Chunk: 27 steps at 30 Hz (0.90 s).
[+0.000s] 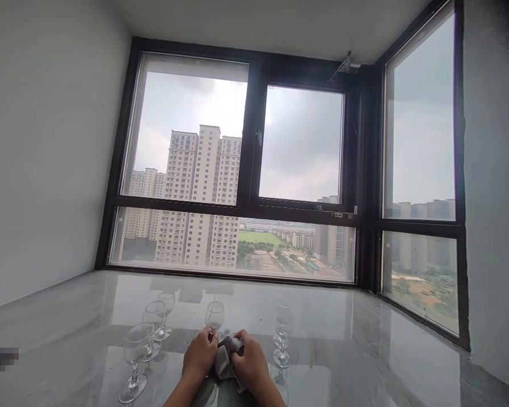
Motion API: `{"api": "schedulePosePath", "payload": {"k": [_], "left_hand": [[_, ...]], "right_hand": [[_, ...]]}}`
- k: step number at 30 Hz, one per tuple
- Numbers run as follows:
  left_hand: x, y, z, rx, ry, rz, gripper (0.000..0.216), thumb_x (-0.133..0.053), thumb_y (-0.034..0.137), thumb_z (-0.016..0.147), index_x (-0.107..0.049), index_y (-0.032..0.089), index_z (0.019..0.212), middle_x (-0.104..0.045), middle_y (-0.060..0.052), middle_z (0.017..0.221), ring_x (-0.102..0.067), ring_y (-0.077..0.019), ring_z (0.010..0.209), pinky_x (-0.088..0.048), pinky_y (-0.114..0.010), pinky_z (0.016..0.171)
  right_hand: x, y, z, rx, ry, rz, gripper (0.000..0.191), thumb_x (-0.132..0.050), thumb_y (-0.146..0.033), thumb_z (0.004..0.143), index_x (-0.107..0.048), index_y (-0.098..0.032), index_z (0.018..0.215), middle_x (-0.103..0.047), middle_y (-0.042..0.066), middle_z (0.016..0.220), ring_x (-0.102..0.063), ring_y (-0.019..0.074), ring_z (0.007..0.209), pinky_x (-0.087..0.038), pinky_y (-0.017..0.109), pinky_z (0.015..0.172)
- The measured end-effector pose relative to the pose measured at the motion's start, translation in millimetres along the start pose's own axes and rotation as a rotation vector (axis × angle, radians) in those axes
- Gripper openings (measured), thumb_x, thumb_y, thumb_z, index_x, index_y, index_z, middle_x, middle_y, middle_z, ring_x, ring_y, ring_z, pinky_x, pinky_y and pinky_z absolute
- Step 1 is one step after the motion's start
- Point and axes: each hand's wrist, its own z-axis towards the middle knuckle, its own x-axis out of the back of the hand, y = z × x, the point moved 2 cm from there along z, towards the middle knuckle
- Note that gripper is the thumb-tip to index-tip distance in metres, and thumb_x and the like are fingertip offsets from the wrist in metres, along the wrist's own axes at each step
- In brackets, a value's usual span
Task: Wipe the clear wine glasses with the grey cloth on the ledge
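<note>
Grey cloth (pixel 223 362): being held bunched in the right hand (pixel 253 363), just beside the left hand.
Drinking glass (pixel 215 315): being gripped low down by the left hand (pixel 201 355), bowl showing above the fingers; foot being hidden, so contact with the surface cannot be told.
Three glasses (pixel 138 342): being kept upright in a row to the left.
Single glass (pixel 282 323): being left upright on the right, near the right hand.
Shiny grey surface (pixel 365 345): being used as support for the standing glasses.
Slip risk: grip probably being limited to a thin stem; a twist or hard tug could be snapping it.
Knock risk: single glass being endangered if the right elbow or loose cloth is being swung outward.
</note>
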Motion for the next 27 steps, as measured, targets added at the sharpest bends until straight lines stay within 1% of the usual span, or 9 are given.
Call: {"api": "schedulePosePath", "payload": {"k": [8, 19, 24, 27], "left_hand": [[-1.2, -1.7, 1.1, -0.011, -0.003, 0.015, 0.029, -0.045, 0.029, 0.094, -0.068, 0.019, 0.109, -0.074, -0.012, 0.115, -0.068, -0.0264, 0.109, -0.046, -0.031, 0.087], [0.3, 1.2, -0.5, 0.014, -0.02, 0.058, 0.031, -0.044, 0.029, 0.095, -0.067, 0.018, 0.113, -0.074, -0.011, 0.118, -0.067, -0.0262, 0.111, -0.046, -0.031, 0.087], [0.0, 1.0, -0.8, 0.017, -0.016, 0.061, 0.031, -0.046, 0.029, 0.095, -0.067, 0.019, 0.114, -0.074, -0.01, 0.119, -0.067, -0.024, 0.111, -0.046, -0.029, 0.088], [-0.4, 1.0, -0.1, 0.017, -0.014, 0.06, 0.031, -0.045, 0.029, 0.095, -0.067, 0.019, 0.115, -0.074, -0.01, 0.118, -0.067, -0.025, 0.111, -0.046, -0.03, 0.088]], "right_hand": [[-2.8, 2.2, 0.8, 0.02, 0.007, -0.003, 0.035, -0.055, -0.011, 0.07, -0.066, -0.024, 0.101, -0.074, 0.005, 0.096, -0.067, 0.0222, 0.094, -0.043, 0.027, 0.079], [-10.7, 11.8, 6.6, 0.047, 0.011, 0.012, 0.035, -0.054, -0.012, 0.069, -0.065, -0.023, 0.1, -0.073, 0.005, 0.095, -0.067, 0.0211, 0.091, -0.042, 0.025, 0.077], [-12.7, 14.0, 7.7, 0.048, 0.01, 0.019, 0.034, -0.053, -0.012, 0.068, -0.064, -0.024, 0.099, -0.074, 0.004, 0.095, -0.067, 0.0215, 0.091, -0.041, 0.026, 0.076], [-13.2, 15.0, 7.9, 0.042, 0.01, 0.019, 0.033, -0.053, -0.013, 0.069, -0.063, -0.024, 0.098, -0.073, 0.005, 0.095, -0.067, 0.0215, 0.089, -0.041, 0.026, 0.074]]}}
